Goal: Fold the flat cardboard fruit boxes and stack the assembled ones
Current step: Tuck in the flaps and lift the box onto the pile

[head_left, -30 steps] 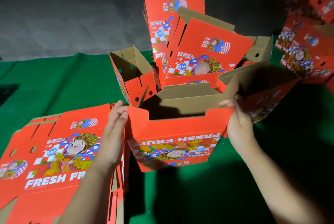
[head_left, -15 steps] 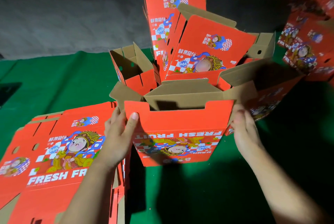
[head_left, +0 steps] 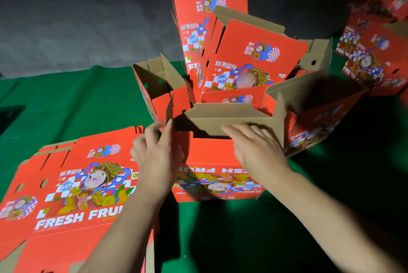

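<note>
A red fruit box (head_left: 217,175), printed "FRESH FRUIT" upside down, stands half folded on the green cloth in front of me. Its brown inner flaps (head_left: 223,116) are up. My left hand (head_left: 157,155) lies against the box's left corner, thumb along the small left flap (head_left: 169,110). My right hand (head_left: 258,144) reaches over the near wall with straight fingers pressing on the brown inner flap. A stack of flat red boxes (head_left: 72,186) lies at my left.
Behind the box stand several assembled or half-open red boxes (head_left: 247,61), one open carton (head_left: 154,80) at left. More red boxes (head_left: 375,52) pile up at the right. A grey wall (head_left: 77,19) rises behind the green cloth (head_left: 231,239).
My right hand moved from the box's right edge to its top middle, onto the brown flap. My left hand slid up along the left corner flap, which has swung upright.
</note>
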The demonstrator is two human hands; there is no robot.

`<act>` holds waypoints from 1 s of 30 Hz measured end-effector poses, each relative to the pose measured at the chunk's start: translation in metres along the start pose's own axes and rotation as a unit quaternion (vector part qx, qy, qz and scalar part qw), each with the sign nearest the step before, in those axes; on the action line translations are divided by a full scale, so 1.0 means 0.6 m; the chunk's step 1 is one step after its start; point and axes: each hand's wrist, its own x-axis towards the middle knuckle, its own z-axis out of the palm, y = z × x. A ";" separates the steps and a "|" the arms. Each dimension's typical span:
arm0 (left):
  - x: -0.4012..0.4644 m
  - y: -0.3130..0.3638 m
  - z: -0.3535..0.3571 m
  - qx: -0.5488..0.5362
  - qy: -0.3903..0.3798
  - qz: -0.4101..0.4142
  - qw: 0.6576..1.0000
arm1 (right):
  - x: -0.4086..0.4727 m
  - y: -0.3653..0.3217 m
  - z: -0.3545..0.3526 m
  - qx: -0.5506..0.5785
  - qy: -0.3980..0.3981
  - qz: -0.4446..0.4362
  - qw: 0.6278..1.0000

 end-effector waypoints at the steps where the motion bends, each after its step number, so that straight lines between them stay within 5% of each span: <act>1: -0.001 -0.004 0.000 0.001 0.006 0.008 1.000 | 0.008 0.003 0.005 0.029 -0.053 0.045 0.997; 5: -0.010 -0.023 0.001 -0.035 -0.049 0.172 0.983 | 0.034 0.027 0.033 0.007 -0.167 0.127 0.978; 7: -0.009 -0.022 -0.003 -0.112 -0.118 0.184 0.969 | 0.041 0.024 0.028 0.007 -0.161 0.125 0.979; 10: 0.021 -0.013 -0.009 -0.113 -0.134 0.157 0.972 | 0.022 0.010 0.010 0.032 0.036 0.106 0.993; 12: 0.046 -0.001 -0.009 -0.093 -0.147 0.159 0.972 | -0.001 0.005 0.002 0.110 0.179 0.202 0.956; 14: 0.064 0.010 -0.002 -0.036 -0.169 0.138 0.975 | -0.020 0.004 0.006 0.148 0.233 0.266 0.924; 17: 0.090 0.021 0.022 0.090 -0.188 0.070 0.976 | -0.032 0.018 0.011 0.111 0.189 0.278 0.935; 21: 0.118 0.023 0.041 0.108 -0.170 0.014 0.979 | -0.043 0.023 0.024 0.266 0.107 0.211 0.934; 26: 0.088 0.005 0.056 -0.075 -0.021 0.100 0.992 | -0.046 0.051 0.026 0.142 0.139 0.120 0.973; 28: 0.094 -0.004 0.057 -0.172 -0.043 0.139 0.974 | -0.021 0.071 0.005 0.173 0.109 0.176 0.963; 30: 0.098 -0.007 0.054 -0.259 -0.037 0.094 0.961 | 0.013 0.083 -0.002 0.247 0.101 0.254 0.930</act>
